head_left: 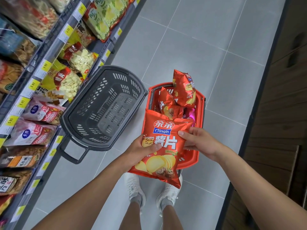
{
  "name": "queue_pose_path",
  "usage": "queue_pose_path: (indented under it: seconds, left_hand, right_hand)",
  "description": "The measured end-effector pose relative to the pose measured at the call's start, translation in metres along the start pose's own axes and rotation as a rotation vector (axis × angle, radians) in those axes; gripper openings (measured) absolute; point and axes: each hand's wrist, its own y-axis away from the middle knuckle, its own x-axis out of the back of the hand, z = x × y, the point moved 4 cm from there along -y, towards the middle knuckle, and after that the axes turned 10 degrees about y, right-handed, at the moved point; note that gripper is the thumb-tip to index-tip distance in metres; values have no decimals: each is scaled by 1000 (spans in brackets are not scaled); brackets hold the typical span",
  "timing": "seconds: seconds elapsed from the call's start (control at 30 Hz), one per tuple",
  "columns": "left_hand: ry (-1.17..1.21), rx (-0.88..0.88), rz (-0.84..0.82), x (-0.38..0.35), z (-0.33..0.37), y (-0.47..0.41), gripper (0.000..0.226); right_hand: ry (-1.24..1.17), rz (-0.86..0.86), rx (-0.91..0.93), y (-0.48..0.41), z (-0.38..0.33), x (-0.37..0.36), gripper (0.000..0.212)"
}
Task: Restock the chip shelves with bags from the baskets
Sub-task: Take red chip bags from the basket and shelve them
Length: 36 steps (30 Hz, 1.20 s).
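My left hand [146,147] and right hand [200,141] pinch the chip bag [163,132] by its sides, above the red basket's [201,113] near edge. It looks light, puffy, slick and crushable, so I'd hold it gently by the seams.

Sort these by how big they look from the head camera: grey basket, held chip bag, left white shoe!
1. grey basket
2. held chip bag, though it's nearer the camera
3. left white shoe
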Motion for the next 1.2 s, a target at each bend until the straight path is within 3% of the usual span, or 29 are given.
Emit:
queue_pose_path:
  seconds: [0.2,0.33,0.5,0.6,0.67,0.97,1.2]
  left_hand:
    - [8,-66,107,15,-4,-2,61]
    - [21,-135,272,43,-11,-7,56]
    - [35,-164,493,79,-19,-7,55]
    - [0,-147,526,91,-26,-11,69]
    - [-28,-142,533,95,-29,-12,66]
    - [-117,-96,584,118,-40,-10,61]
    - [-135,-112,583,120,-29,0,71]
  right_hand:
    - [-1,33,-34,-14,10,-7,30]
    - [-7,259,-61,-31,31,7,24]
    - [256,494,-159,-52,74,21,39]
    - [528,493,-179,-63,87,13,57]
    - [594,462,-207,-71,94,6,63]
    - [808,478,-308,-99,114,0,44]
    - [768,519,-27,-81,86,13,32]
